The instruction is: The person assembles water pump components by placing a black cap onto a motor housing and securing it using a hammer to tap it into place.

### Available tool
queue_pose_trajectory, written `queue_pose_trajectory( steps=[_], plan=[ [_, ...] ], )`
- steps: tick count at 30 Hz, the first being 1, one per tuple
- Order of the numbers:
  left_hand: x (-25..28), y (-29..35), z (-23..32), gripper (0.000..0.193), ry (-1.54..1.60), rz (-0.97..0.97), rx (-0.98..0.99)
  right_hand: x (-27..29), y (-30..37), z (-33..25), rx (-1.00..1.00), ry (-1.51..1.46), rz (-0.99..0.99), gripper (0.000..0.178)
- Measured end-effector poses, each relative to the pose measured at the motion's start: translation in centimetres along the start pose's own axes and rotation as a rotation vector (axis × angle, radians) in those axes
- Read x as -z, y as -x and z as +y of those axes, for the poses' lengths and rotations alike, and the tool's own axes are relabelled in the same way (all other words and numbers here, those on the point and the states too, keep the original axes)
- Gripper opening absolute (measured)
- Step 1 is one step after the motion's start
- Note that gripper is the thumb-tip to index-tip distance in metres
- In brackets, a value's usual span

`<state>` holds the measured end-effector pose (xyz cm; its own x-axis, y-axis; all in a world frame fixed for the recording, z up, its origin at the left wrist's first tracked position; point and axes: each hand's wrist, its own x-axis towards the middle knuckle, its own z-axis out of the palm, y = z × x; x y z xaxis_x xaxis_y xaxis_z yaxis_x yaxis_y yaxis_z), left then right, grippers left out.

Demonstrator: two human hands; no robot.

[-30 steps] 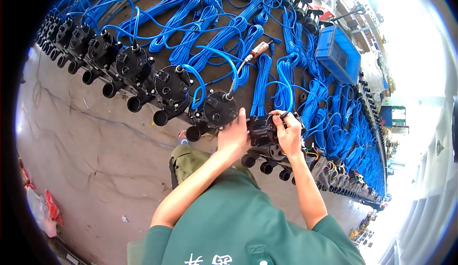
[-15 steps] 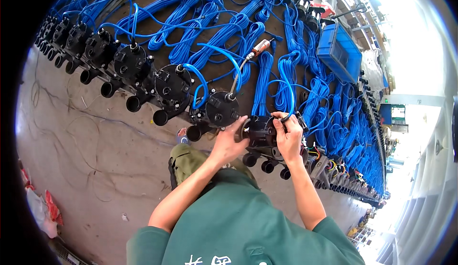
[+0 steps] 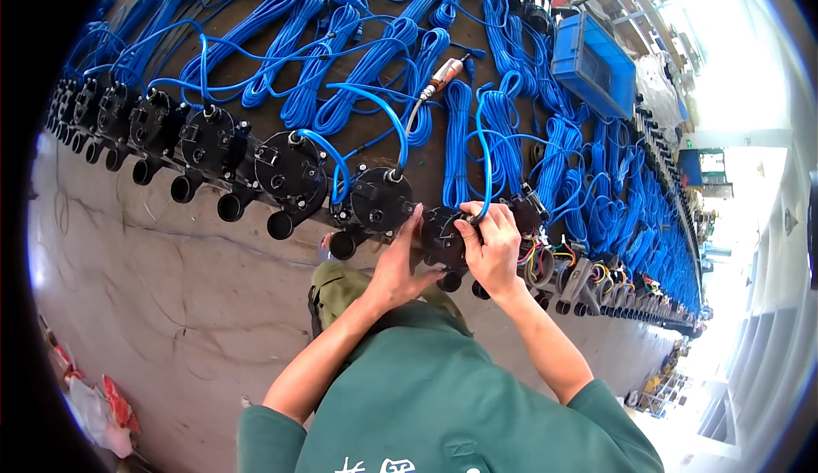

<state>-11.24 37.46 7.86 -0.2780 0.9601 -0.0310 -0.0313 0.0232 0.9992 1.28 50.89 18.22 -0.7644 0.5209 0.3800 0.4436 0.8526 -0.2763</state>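
Observation:
A black round motor-like housing (image 3: pixel 442 236) is between my hands at the front edge of the bench, its flat round face now showing. My left hand (image 3: pixel 397 264) cups its left side, fingers up along the rim and thumb below. At its upper right, my right hand (image 3: pixel 494 247) pinches where a blue cable (image 3: pixel 486 162) enters; the fingertips partly hide that spot. Just left stands a similar black housing (image 3: pixel 381 199) with a grey cable, which leads toward an orange-and-silver connector (image 3: pixel 446 73). Another black part (image 3: pixel 530 206) sits right of my right hand.
More black housings (image 3: pixel 290 169) line the bench edge leftward, with round pipe openings below. Bundled blue cables (image 3: pixel 341 68) cover the brown bench top (image 3: pixel 256 119). A blue crate (image 3: pixel 594 66) stands at the far right. Grey parts with coloured wires (image 3: pixel 579 273) continue rightward.
The housing between my hands has turned from lying sideways to showing its round face. My left hand has shifted down its side; the right keeps its hold near the cable. The view has shifted slightly.

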Motion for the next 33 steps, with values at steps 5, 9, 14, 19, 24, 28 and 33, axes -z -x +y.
queue_pose_trajectory(
  steps=[5, 9, 14, 19, 24, 28, 33],
  plan=[
    [0.1, -0.1, -0.9, 0.113, -0.051, -0.011, -0.079, -0.3, 0.0, 0.1, -0.036, 0.004, 0.026, 0.019],
    [-0.5, -1.4, 1.4, 0.112, 0.258, -0.052, -0.001, -1.1, 1.4, 0.3, -0.138, 0.04, 0.113, 0.02],
    [-2.9, -5.3, 2.7, 0.078, 0.093, 0.052, -0.08, -0.8, 1.1, 1.7, -0.163, -0.1, 0.106, 0.027],
    [-3.3, -5.0, 3.4, 0.059, 0.246, 0.073, 0.112, 8.5, 6.1, 6.8, -0.448, -0.023, 0.186, 0.018],
    [-2.8, -5.1, 3.5, 0.055, 0.093, 0.076, 0.087, 16.2, 27.5, 21.0, -0.84, 0.526, 0.0, 0.048],
    [-2.3, -5.1, 3.2, 0.056, -0.009, 0.062, 0.016, 16.4, 27.6, 20.9, -0.704, 0.66, -0.346, 0.047],
    [-2.3, -5.6, 3.5, 0.058, -0.025, 0.057, -0.031, 18.0, 26.7, 22.1, -0.706, 0.641, -0.309, 0.029]
  ],
)
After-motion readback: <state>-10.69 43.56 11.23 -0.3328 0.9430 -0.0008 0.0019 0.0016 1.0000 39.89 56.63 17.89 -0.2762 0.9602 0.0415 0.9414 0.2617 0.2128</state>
